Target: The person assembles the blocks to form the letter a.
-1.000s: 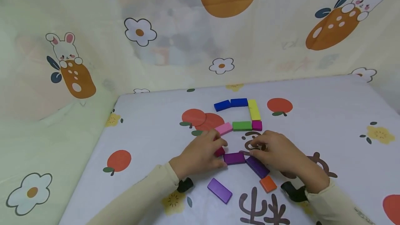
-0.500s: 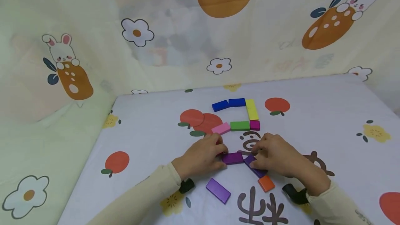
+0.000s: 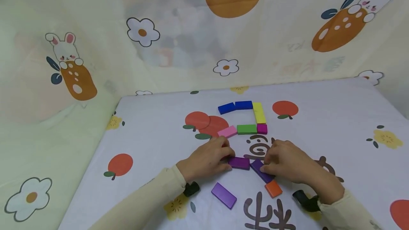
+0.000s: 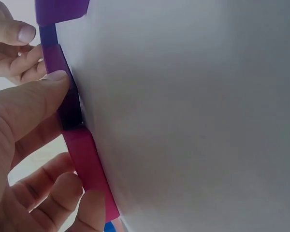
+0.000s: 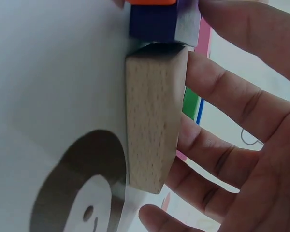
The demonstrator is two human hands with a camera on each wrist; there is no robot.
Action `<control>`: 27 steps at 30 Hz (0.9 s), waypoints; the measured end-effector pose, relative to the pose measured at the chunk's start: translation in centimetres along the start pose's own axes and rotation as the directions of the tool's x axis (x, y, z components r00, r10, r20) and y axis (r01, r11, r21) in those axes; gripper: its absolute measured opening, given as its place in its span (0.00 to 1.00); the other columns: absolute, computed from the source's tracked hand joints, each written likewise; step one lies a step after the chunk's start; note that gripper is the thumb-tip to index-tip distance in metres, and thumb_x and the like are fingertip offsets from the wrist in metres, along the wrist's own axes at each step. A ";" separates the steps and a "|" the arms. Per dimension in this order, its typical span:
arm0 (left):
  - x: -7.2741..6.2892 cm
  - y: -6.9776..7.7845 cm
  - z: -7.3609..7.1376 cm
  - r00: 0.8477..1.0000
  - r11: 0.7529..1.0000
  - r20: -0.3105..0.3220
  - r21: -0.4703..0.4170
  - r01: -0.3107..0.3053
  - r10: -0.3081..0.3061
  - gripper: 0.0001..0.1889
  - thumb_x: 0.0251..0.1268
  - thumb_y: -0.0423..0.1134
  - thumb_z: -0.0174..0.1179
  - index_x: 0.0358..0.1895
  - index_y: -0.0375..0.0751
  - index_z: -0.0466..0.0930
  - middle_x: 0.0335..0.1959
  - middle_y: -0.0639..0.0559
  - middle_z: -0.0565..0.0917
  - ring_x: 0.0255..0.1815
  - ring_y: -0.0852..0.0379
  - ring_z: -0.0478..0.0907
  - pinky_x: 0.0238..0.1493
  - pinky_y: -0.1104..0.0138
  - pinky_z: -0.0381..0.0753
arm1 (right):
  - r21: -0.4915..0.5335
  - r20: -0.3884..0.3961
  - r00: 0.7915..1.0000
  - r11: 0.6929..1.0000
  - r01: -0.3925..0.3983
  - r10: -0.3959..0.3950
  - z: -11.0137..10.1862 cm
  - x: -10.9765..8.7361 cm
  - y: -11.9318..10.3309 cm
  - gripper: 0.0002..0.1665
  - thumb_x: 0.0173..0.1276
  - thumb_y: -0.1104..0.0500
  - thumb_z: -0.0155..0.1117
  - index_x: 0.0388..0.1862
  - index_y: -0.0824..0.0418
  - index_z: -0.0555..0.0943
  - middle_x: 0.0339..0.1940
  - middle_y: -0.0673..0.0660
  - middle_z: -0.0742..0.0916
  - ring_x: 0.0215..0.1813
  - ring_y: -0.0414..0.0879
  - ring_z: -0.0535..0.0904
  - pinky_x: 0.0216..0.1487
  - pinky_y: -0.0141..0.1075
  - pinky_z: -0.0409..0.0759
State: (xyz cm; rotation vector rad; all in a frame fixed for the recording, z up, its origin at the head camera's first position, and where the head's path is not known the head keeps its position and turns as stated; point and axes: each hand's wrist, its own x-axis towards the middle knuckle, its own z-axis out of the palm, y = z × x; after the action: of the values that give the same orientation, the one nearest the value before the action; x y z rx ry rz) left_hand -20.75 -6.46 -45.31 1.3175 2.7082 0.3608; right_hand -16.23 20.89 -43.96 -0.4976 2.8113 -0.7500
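Observation:
My left hand [image 3: 207, 159] pinches a purple block [image 3: 239, 163] at its left end. In the left wrist view its thumb presses the near side, and its other fingers lie behind a crimson block [image 4: 89, 164] that adjoins the purple one. My right hand [image 3: 292, 164] has its thumb at a dark purple block [image 3: 261, 171]; its fingers curl along the far side of a bare wooden block [image 5: 154, 116]. That wooden block abuts the dark purple one and is hidden under the hand in the head view. An orange block [image 3: 273, 189] sits at the dark purple block's near end.
Behind my hands lie a pink [image 3: 227, 131], a green [image 3: 247, 129], a magenta [image 3: 262, 129], a yellow [image 3: 259, 113] and two blue blocks [image 3: 243, 105], forming a bent line. A lilac block [image 3: 224, 195] lies nearer me. Fruit and lettering are printed on the white cloth [image 3: 153, 127].
My right thumb has come down onto the dark purple block, and the right hand has shifted slightly right and nearer. My left hand now covers the crimson block in the head view.

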 end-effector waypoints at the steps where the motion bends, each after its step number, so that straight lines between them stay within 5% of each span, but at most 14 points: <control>1: 0.0 0.0 0.0 1.000 1.000 0.004 -0.003 0.003 -0.003 0.18 0.68 0.49 0.72 0.59 0.51 0.87 0.52 0.53 0.77 0.52 0.59 0.72 0.53 0.73 0.75 | 0.000 0.002 1.000 1.000 0.000 0.000 0.0 0.0 -0.1 0.09 0.58 0.50 0.82 0.27 0.49 0.89 0.31 0.46 0.81 0.38 0.44 0.73 0.35 0.38 0.72; 12: 0.2 -0.1 0.4 1.000 1.000 0.000 0.009 0.006 -0.006 0.18 0.69 0.46 0.71 0.59 0.51 0.86 0.53 0.54 0.77 0.52 0.59 0.72 0.54 0.73 0.75 | -0.078 0.026 0.999 0.996 -0.040 0.042 0.9 0.6 -0.7 0.20 0.54 0.41 0.84 0.39 0.51 0.91 0.33 0.48 0.82 0.39 0.45 0.74 0.36 0.41 0.75; 18: 0.4 -0.1 0.3 1.000 1.000 -0.005 -0.016 0.000 0.000 0.18 0.69 0.45 0.71 0.59 0.49 0.85 0.52 0.53 0.77 0.51 0.59 0.72 0.53 0.72 0.75 | -0.055 0.079 0.995 0.997 -0.056 0.061 1.1 0.5 -1.0 0.17 0.52 0.43 0.85 0.37 0.47 0.90 0.33 0.47 0.81 0.40 0.46 0.73 0.37 0.41 0.75; 22: 0.6 -0.6 -0.5 0.999 0.993 0.009 -0.113 0.044 -0.044 0.18 0.70 0.47 0.70 0.59 0.46 0.85 0.51 0.52 0.78 0.49 0.60 0.72 0.49 0.72 0.75 | -0.017 0.097 0.994 0.999 -0.041 0.043 0.6 0.5 -1.1 0.11 0.57 0.45 0.82 0.33 0.46 0.90 0.30 0.46 0.81 0.38 0.45 0.73 0.36 0.40 0.74; 27: 1.9 -1.9 -1.7 0.988 0.983 -0.047 -0.124 0.138 -0.144 0.19 0.73 0.48 0.67 0.60 0.43 0.84 0.55 0.48 0.80 0.52 0.56 0.77 0.52 0.67 0.80 | 0.016 -0.010 0.999 0.999 -0.047 0.047 -0.8 1.6 -0.4 0.08 0.65 0.51 0.77 0.32 0.53 0.88 0.27 0.47 0.82 0.34 0.44 0.74 0.33 0.38 0.74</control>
State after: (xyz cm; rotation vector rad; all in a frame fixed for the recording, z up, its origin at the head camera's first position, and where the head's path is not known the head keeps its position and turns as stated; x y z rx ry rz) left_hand -23.77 -6.37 -44.14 1.0929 2.7555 0.5447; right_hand -17.81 20.29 -43.23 -0.4244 2.8141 -0.7665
